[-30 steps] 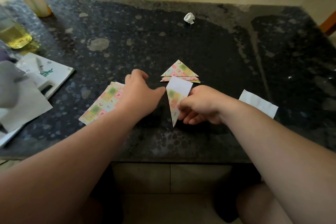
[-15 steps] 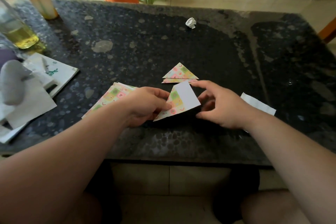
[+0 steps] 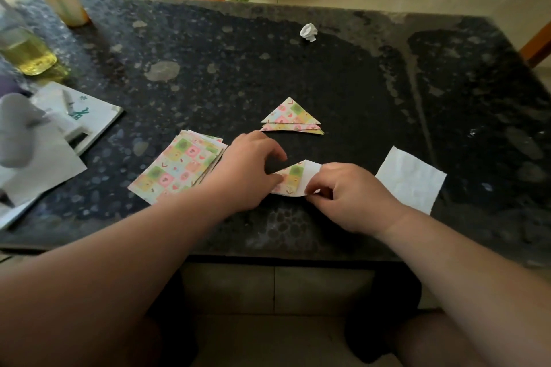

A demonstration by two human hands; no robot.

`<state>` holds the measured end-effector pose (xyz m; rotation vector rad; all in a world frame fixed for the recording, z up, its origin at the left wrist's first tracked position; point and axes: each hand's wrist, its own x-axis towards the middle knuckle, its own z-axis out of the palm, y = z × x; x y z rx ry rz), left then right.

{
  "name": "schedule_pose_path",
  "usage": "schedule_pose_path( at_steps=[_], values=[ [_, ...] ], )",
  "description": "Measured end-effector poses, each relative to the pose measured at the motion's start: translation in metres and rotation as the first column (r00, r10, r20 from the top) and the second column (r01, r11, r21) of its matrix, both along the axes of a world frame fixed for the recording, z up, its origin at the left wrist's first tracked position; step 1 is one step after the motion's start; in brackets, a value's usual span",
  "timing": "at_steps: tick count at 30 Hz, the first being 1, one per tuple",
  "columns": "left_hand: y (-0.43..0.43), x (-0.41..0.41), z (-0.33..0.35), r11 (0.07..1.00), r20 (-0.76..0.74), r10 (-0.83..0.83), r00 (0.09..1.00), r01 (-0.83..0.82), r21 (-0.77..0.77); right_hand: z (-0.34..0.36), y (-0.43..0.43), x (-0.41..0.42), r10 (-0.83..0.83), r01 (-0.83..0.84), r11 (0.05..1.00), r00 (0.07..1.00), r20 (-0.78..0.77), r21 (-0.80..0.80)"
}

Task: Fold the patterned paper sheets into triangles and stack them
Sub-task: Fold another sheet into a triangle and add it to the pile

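A patterned paper sheet, half folded with its white back showing, lies on the dark stone table near the front edge. My left hand presses its left part down. My right hand pinches its right white corner. A pile of flat patterned sheets lies just left of my left hand. A small stack of folded patterned triangles sits a little farther back, apart from both hands.
A white paper square lies right of my right hand. A crumpled paper ball sits far back. A bottle of yellow liquid, a booklet and loose white papers crowd the left edge. Orange and green stools stand beyond the table.
The half-folded sheet has come down from a tilted hold to the table. My right hand, open beside it half a second ago, now pinches its right corner. My left hand stays on it.
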<state>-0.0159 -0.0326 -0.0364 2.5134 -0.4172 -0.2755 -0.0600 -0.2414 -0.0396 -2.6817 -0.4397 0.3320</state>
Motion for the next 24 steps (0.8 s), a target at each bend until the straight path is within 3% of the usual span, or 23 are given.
schedule_pose_path(
  at_steps=[2, 5, 19, 24],
  values=[
    [0.000, -0.005, 0.000, 0.987, -0.002, -0.139, 0.990, 0.138, 0.087, -0.001, 0.004, 0.000, 0.022, -0.024, 0.999, 0.998, -0.055, -0.038],
    [0.002, -0.013, -0.007, 0.963, -0.132, -0.218, 0.967, 0.235, 0.134, -0.003, 0.006, 0.000, 0.030, -0.034, 0.999, 0.993, -0.113, -0.033],
    [0.003, -0.022, -0.007, 0.977, -0.148, -0.168, 0.975, 0.184, 0.105, 0.000, -0.002, 0.014, -0.070, 0.098, 0.992, 0.949, -0.306, 0.079],
    [0.007, -0.052, -0.004, 0.886, -0.076, -0.323, 0.943, 0.329, 0.327, 0.002, 0.000, 0.018, -0.078, 0.103, 0.993, 0.945, -0.318, 0.063]
  ],
)
